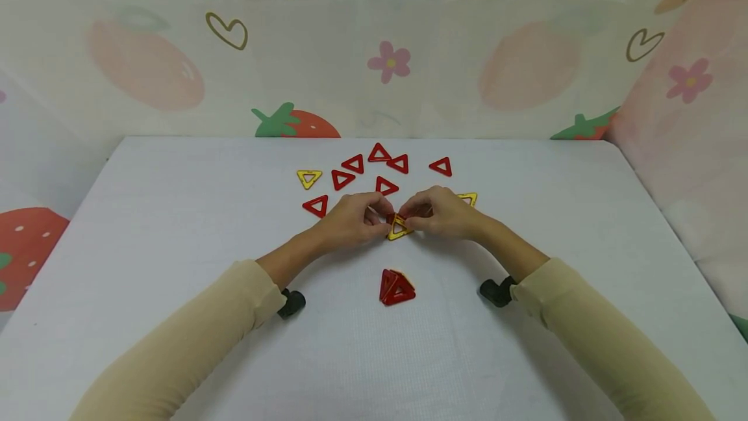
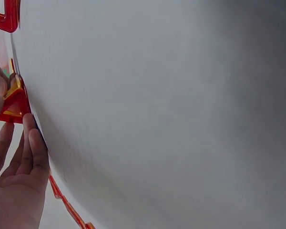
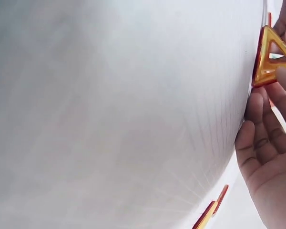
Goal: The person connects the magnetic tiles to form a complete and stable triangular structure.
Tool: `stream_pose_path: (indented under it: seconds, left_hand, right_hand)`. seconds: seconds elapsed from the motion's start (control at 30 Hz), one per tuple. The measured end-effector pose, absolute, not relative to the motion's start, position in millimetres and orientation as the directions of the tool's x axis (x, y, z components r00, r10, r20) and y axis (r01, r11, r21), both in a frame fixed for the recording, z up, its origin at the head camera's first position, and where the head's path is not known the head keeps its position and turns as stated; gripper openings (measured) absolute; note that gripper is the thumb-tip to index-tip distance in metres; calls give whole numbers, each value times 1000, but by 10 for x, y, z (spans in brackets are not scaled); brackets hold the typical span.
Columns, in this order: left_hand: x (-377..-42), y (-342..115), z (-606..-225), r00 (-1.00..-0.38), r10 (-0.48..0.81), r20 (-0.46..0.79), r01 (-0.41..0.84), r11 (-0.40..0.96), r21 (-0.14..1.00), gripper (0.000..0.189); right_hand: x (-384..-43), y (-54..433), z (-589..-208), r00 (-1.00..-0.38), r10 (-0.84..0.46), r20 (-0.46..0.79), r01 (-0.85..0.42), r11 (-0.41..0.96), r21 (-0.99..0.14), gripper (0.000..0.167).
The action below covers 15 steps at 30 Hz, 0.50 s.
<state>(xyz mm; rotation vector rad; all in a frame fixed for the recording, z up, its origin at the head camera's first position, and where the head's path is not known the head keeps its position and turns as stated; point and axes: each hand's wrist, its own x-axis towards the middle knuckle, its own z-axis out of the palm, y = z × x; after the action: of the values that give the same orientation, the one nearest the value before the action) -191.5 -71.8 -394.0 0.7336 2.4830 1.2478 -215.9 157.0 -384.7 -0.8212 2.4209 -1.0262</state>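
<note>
In the head view both hands meet around a small standing group of triangle tiles with a yellow triangle tile point(image 1: 400, 229) facing front and red tiles against it. My left hand point(image 1: 353, 221) pinches its left side. From the other side, my right hand point(image 1: 439, 213) pinches the yellow tile, its thumb on the face in the right wrist view. A red triangle tile point(image 2: 22, 102) of this group shows by the left fingers in the left wrist view. The fingers partly hide the group. Nearer the body stands a pyramid point(image 1: 397, 288) of red tiles with a yellow edge.
Several loose red tiles point(image 1: 342, 179) lie beyond the hands on the white table point(image 1: 193, 226). One yellow tile point(image 1: 308, 178) lies at the left, and another yellow tile point(image 1: 469, 199) is partly covered by the right hand. A patterned cloth point(image 1: 438, 12) hangs behind the table.
</note>
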Motion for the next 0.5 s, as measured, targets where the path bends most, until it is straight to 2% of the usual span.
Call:
stream_pose_path:
  seconds: [0.2, 0.5]
  left_hand:
    - [-1939, -700, -3937, -831, 556, -4, 345, 522, 781, 29]
    - [-1951, -683, -3906, -822, 570, -5, 376, 548, 747, 26]
  right_hand:
    - [-2155, 1568, -3847, -764, -633, -127, -357, 578, -734, 23]
    - [-2168, 1576, -3854, -777, -617, -125, -355, 594, -722, 21]
